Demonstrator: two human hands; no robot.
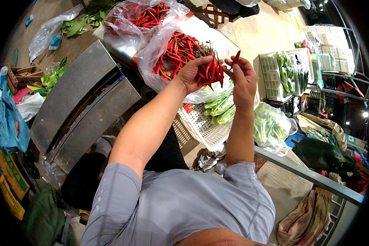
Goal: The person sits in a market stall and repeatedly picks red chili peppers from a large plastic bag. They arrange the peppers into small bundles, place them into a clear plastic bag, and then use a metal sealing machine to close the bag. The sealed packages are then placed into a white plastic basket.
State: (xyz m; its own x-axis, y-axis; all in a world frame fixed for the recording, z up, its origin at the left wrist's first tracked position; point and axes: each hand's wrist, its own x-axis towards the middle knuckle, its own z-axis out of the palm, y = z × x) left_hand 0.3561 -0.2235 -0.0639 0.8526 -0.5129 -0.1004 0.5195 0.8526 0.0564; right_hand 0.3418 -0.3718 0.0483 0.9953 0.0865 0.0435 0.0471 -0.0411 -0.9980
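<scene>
My left hand is closed around a bunch of red chili peppers, whose green stems stick up and whose tips hang down. Just to its right, my right hand pinches a single red chili pepper between thumb and fingers. Beneath and behind the left hand, an opened clear plastic bag holds a heap of red chilies. Farther back lies a second bag of red chilies. Below my hands stands a white plastic crate with leafy green vegetables in it.
A grey metal box with a slot stands at the left. On the right are a bag of green vegetables, a metal rail and white crates of greens. A blue plastic bag hangs at far left.
</scene>
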